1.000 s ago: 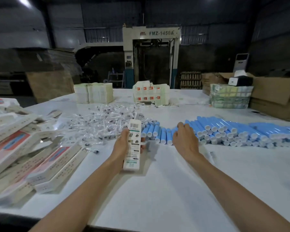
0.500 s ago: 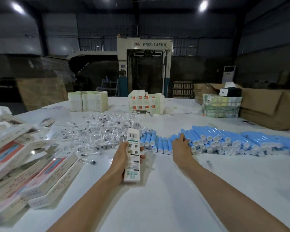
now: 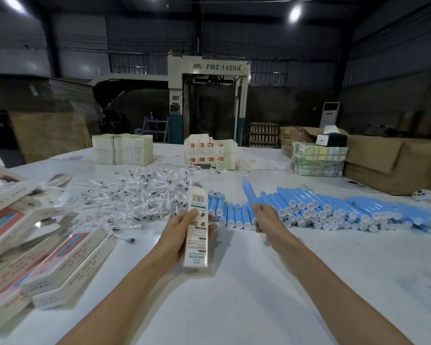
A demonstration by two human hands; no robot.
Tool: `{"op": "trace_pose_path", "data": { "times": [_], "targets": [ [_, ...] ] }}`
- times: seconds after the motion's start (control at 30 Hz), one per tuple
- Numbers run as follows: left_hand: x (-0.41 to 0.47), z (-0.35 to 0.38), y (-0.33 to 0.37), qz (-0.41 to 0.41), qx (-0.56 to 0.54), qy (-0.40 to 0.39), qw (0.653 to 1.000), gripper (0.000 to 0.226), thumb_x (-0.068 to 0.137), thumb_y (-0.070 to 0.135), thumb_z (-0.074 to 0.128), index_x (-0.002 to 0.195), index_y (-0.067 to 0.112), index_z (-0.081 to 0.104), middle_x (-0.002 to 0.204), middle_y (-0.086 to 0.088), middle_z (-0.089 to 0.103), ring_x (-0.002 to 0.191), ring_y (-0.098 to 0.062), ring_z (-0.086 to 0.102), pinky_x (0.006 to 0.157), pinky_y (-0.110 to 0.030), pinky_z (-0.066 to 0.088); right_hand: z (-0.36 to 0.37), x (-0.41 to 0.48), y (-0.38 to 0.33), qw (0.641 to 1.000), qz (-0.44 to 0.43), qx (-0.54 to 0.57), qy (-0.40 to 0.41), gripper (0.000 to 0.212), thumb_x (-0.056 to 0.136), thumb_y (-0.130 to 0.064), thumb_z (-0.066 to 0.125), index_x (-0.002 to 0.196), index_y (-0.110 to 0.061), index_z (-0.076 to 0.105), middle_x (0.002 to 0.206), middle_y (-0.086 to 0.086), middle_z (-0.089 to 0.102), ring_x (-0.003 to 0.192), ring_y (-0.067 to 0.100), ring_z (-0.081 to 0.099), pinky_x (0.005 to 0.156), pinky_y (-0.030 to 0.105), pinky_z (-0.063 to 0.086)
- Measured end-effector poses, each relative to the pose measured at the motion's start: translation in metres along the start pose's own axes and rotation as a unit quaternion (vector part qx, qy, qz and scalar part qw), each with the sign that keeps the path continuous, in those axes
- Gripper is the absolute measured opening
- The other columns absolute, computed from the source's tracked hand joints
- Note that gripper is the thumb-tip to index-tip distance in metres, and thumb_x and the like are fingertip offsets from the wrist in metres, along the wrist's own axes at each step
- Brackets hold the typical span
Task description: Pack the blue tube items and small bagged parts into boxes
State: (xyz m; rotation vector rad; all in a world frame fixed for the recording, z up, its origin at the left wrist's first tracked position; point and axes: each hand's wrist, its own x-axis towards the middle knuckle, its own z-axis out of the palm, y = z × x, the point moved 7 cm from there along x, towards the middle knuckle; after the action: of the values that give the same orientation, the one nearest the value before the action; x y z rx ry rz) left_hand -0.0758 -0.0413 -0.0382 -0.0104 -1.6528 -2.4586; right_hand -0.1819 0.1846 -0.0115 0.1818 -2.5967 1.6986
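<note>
Your L hand (image 3: 182,232) grips the box (image 3: 197,227), just above the tabletop (image 3: 259,282). Your R hand (image 3: 266,217) pinches one blue tube (image 3: 249,195), tipped up over the tube pile (image 3: 334,212). Line the tube up w/ the box end & slide it in straight, no squashing.

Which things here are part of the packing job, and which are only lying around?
Job: box in left hand; tube in right hand; tube pile; bagged parts; box heap.
Lying about: machine; cartons; tissue box; air conditioner.
</note>
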Motion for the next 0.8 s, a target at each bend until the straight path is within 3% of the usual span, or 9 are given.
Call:
{"op": "trace_pose_path", "data": {
  "times": [0.07,0.23,0.37,0.47,0.63,0.8],
  "targets": [
    [-0.001,0.002,0.000,-0.003,-0.002,-0.013,1.000,0.040,0.107,0.026,0.062,0.138,0.001,0.063,0.128,-0.023,0.075,0.116,-0.041,0.075,0.092,-0.045,0.066,0.001,-0.015,-0.015,0.983,-0.005,0.182,-0.036,0.034,0.113,-0.029,0.041,0.112,-0.005,0.066,0.088,0.007,0.057,0.076,0.016,0.053,0.075,0.033,0.043],
    [-0.004,0.002,0.006,-0.009,0.018,-0.021,1.000,0.050,0.096,0.035,0.072,0.140,0.010,0.066,0.129,-0.019,0.076,0.118,-0.043,0.074,0.108,-0.058,0.055,-0.008,-0.037,-0.069,0.925,-0.099,0.360,-0.066,0.026,0.110,-0.029,0.049,0.115,-0.017,0.072,0.103,-0.004,0.072,0.104,0.012,0.061,0.092,0.029,0.044],
    [-0.006,0.003,0.009,0.007,0.025,-0.017,1.000,0.053,0.092,0.035,0.074,0.138,0.011,0.069,0.129,-0.020,0.075,0.122,-0.046,0.070,0.107,-0.059,0.056,-0.010,-0.044,-0.106,0.900,-0.178,0.389,-0.084,0.022,0.106,-0.021,0.056,0.120,-0.008,0.067,0.112,0.004,0.072,0.105,0.014,0.064,0.095,0.029,0.052],
    [-0.005,0.005,0.011,0.018,0.024,-0.018,0.999,0.048,0.092,0.028,0.073,0.134,0.005,0.070,0.130,-0.026,0.073,0.128,-0.054,0.063,0.108,-0.061,0.053,-0.002,-0.049,-0.121,0.906,-0.213,0.353,-0.093,0.023,0.101,-0.016,0.067,0.120,-0.004,0.065,0.112,0.013,0.074,0.105,0.024,0.073,0.090,0.031,0.059],
    [-0.006,0.005,0.010,0.017,0.027,-0.035,0.999,0.045,0.094,0.024,0.076,0.131,0.000,0.072,0.130,-0.032,0.071,0.129,-0.061,0.058,0.116,-0.072,0.042,0.018,-0.043,-0.121,0.915,-0.190,0.345,-0.090,0.043,0.095,-0.010,0.076,0.129,-0.017,0.050,0.119,0.015,0.073,0.102,0.026,0.077,0.079,0.035,0.064],
    [-0.009,0.007,0.011,0.016,0.040,-0.054,0.998,0.042,0.094,0.023,0.074,0.132,0.003,0.073,0.129,-0.030,0.072,0.124,-0.054,0.066,0.112,-0.065,0.049,0.014,-0.028,-0.121,0.912,-0.191,0.360,-0.042,0.050,0.093,-0.011,0.078,0.130,-0.015,0.045,0.121,0.015,0.068,0.103,0.025,0.076,0.082,0.040,0.064]
  ]
}}
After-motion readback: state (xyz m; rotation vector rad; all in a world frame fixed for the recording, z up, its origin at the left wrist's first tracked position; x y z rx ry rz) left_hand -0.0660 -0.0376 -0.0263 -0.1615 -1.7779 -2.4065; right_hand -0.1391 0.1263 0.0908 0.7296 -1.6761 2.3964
